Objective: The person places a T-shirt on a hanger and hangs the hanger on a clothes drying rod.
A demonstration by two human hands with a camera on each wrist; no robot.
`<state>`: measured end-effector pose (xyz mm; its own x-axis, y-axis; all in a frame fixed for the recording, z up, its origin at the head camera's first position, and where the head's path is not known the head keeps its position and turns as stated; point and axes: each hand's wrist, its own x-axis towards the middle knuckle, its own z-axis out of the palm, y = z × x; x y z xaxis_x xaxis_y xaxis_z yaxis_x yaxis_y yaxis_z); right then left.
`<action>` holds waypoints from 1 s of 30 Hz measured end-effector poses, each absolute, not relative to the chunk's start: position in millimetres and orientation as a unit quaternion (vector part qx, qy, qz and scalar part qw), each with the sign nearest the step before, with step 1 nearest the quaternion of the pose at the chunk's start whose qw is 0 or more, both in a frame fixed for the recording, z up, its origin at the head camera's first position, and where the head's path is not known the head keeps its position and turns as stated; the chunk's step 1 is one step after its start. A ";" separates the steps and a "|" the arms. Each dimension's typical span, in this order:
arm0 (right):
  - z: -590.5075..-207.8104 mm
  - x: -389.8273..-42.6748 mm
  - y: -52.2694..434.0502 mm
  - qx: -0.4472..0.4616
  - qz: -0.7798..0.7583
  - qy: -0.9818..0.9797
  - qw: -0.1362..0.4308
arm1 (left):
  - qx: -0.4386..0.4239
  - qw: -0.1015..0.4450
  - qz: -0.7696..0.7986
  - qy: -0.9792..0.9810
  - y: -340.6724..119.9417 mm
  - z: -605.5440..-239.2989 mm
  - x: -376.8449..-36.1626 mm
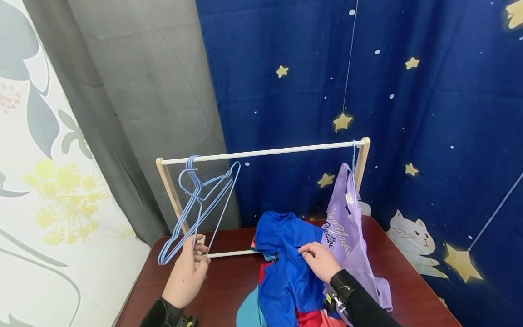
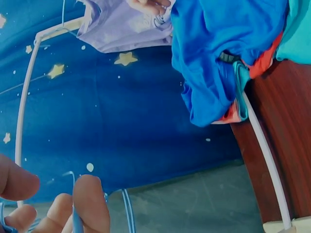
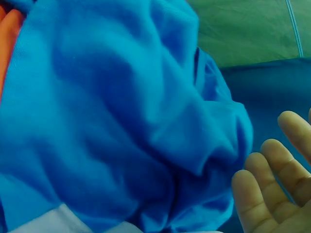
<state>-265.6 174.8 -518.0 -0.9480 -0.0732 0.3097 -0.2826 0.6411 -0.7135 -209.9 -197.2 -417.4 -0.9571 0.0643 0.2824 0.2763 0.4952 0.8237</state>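
Head view: your left hand (image 1: 187, 272) pinches the lower wire of a bunch of blue hangers (image 1: 196, 204) between thumb and fingertips, near the left foot of the rack (image 1: 261, 152). These hangers hook over the white rail at its left end and swing out toward you, tilted. Your right hand (image 1: 320, 260) lies with loose, nearly straight fingers on a blue shirt (image 1: 286, 268), holding nothing; its fingertips sit at the shirt's right edge, just beside a purple shirt (image 1: 347, 231). That purple shirt hangs from one more hanger at the rail's right end, its hem trailing onto the table (image 1: 229, 281). The blue shirt tops a heap with red and teal cloth showing beneath it, lying on the dark wooden table in front of the rack's lower bar. Behind the rack hangs a navy curtain (image 1: 429, 91) printed with stars and a cat; a grey curtain and a floral one stand to the left. Left wrist view: your fingers (image 2: 90, 201) close on a thin blue wire, with the blue shirt (image 2: 218, 58) and the purple one (image 2: 121, 29) across the frame's top and the rack's rail at the left edge. Right wrist view: your fingers (image 3: 265, 194) are spread and relaxed, palm facing the camera, just beside the rumpled blue shirt (image 3: 121, 121), with orange-red cloth at the upper left corner.
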 end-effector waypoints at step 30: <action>-523.0 -330.8 88.1 0.223 0.230 -0.940 0.121 | -0.207 -0.001 -0.443 -0.872 -179.4 -462.3 -239.0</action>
<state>-330.8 88.1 -523.0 -0.8710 -0.3644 0.3294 -0.4753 0.7947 -0.3777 -239.0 -179.4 -462.3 -0.9141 0.3623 0.1819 0.3606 0.5215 0.7733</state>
